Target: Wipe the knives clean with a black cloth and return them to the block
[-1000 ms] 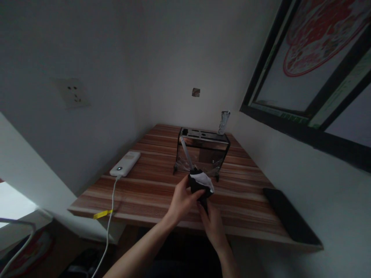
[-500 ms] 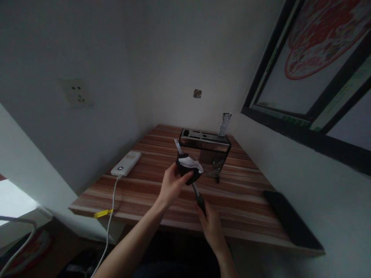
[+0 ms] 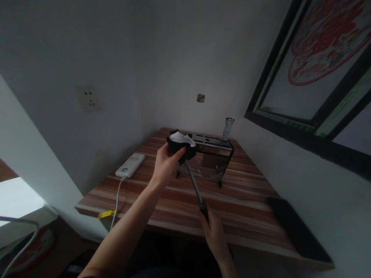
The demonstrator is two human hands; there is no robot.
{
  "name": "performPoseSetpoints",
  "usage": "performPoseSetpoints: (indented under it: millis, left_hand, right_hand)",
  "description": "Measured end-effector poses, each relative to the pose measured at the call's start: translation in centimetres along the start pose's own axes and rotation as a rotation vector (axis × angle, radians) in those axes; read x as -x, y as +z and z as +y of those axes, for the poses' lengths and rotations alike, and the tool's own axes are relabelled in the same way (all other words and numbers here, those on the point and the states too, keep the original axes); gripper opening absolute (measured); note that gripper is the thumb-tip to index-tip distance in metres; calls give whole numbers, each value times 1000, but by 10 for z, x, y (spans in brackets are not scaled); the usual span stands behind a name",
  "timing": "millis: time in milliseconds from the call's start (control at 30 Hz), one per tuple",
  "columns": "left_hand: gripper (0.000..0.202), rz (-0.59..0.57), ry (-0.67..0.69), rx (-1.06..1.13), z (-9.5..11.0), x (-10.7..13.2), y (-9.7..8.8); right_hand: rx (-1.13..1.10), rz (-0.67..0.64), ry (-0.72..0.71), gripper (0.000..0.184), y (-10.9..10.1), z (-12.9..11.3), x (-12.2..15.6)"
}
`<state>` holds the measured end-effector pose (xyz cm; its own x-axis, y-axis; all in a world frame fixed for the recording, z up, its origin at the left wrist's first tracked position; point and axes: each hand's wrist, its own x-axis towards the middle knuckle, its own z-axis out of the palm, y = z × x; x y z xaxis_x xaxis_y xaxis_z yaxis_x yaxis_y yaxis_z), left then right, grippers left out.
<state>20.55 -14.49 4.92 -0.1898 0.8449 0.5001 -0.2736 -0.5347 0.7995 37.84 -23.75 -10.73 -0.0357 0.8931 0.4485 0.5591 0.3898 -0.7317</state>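
Note:
My left hand (image 3: 164,165) is closed around a black and white cloth (image 3: 180,144), wrapped over the far end of a long metal rod (image 3: 193,184). My right hand (image 3: 213,231) grips the rod's dark handle near the front edge of the wooden table (image 3: 246,200). The rod slants up and away from me, its cloth-covered tip held just in front of the top of a black and clear rack (image 3: 209,156) at the back of the table.
A white power bank (image 3: 130,165) with a white cable (image 3: 116,200) lies at the table's left edge. A dark flat slab (image 3: 295,229) lies at the right. A small silvery tube (image 3: 227,128) stands behind the rack. A framed picture (image 3: 319,65) hangs on the right wall.
My left hand has slid the cloth up the rod from near the handle to its far tip. My right hand stayed on the handle.

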Motion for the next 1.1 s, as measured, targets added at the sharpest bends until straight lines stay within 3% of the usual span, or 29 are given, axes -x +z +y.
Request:
performPoseSetpoints:
  millis: [433,600,900,1100]
  left_hand:
    - [29,28,13,24,4,-1,-1]
    - [35,-38,-80,-55,0,16,8]
    - [34,-148,-230,-119,-28,57,18]
    - [28,-226,-227,-262,-45,80,19]
  right_hand:
    - [34,-26,28,43,1,5,2]
    - [3,-12,53,44,0,6,2]
    - [-25,12,79,38,-1,2,-1]
    - [-45,9,84,35,-1,0,-4]
